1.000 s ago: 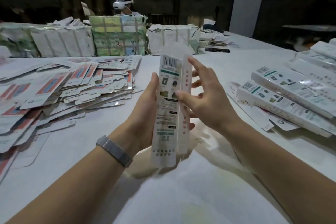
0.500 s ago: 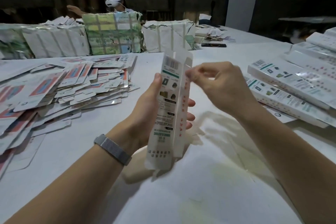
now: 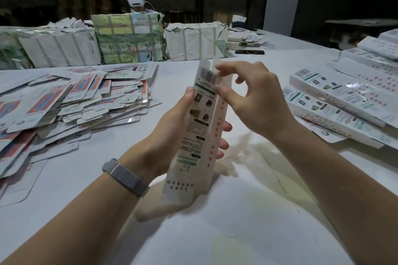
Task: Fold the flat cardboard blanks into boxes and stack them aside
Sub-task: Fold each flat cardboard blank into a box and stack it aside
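A tall, narrow white cardboard box (image 3: 199,127), printed with a barcode, a green stripe and red characters down its side, is held upright above the middle of the white table (image 3: 215,232), tilted slightly to the right. It is gripped around its middle by the left hand (image 3: 172,133): the thumb is pressed flat on the printed front face and the fingertips are seen curling out past the right edge, so the hand is wrapped firmly round the box. A woven grey metal watch band (image 3: 125,176) is worn on that wrist. At the top end, the right hand (image 3: 254,101) is brought in, its thumb and forefinger curled onto the box's upper edge beside the barcode, where a pale flap is pinched; the remaining fingers are bent loosely behind. The bottom flaps of the box are blurred and cannot be made out. To the left, a sprawling heap of flat white blanks with red and blue panels (image 3: 71,101) is spread across the table. To the right, finished long white boxes (image 3: 340,101) are laid in a stack. Along the far edge, strapped paper-wrapped bundles (image 3: 129,41) are lined up, and behind them a person wearing a white headset (image 3: 136,0) is seated.
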The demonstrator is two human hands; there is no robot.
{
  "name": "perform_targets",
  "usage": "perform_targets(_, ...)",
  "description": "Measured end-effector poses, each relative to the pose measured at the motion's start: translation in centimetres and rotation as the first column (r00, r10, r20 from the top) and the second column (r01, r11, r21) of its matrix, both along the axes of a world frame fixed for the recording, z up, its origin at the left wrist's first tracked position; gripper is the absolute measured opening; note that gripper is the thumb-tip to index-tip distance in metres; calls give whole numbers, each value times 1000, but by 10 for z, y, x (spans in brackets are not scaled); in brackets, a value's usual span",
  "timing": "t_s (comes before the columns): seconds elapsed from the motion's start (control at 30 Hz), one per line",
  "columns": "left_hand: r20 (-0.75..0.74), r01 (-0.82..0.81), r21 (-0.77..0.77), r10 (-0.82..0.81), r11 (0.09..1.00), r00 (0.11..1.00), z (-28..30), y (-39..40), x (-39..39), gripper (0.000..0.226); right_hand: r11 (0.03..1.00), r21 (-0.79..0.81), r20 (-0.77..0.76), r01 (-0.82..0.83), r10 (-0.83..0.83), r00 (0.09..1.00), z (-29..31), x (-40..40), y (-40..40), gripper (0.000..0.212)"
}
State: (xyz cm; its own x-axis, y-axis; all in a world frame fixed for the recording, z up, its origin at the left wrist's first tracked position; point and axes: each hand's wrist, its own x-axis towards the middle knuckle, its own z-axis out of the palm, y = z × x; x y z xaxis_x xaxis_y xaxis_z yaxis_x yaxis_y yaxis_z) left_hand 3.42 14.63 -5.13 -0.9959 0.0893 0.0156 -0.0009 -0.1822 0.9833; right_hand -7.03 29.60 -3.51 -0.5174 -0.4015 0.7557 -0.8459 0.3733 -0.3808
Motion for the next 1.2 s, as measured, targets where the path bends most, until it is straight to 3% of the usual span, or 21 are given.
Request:
perform_targets(0.17,21,31,-6,-31,999,999,0,8,0,64,996,-55,131,-77,84,988,11,1,3,8)
perform_targets(0.33,31,108,7,-108,994,994,-2,12,-1,66,984,-86,317,-157,177,932,28,-2,15,21)
perform_targets(0.47,43,50,15,-50,999,998,-6,16,-5,62,950,-150,443,-274,313,840,36,-7,23,22)
perform_targets(0.63,31,-51,-54,53,997,998,-15,20,-9,57,944,-176,449,-279,329,831,31,-11,21,25)
perform_targets(0.8,-34,-177,-5,177,984,984,-18,27,-13,53,935,-325,363,-139,259,895,12,-6,7,25)
perform_targets(0.97,35,-169,204,165,964,986,-15,26,-9,50,865,-449,503,-224,452,736,0,-3,-4,43)
perform_targets(1.1,37,-131,280,125,951,991,-15,22,-11,52,814,-528,497,-242,527,689,-2,-3,-6,42)
perform_targets(1.2,-19,-45,243,51,969,999,-14,16,-15,59,783,-577,490,-231,558,670,-3,-3,-6,42)
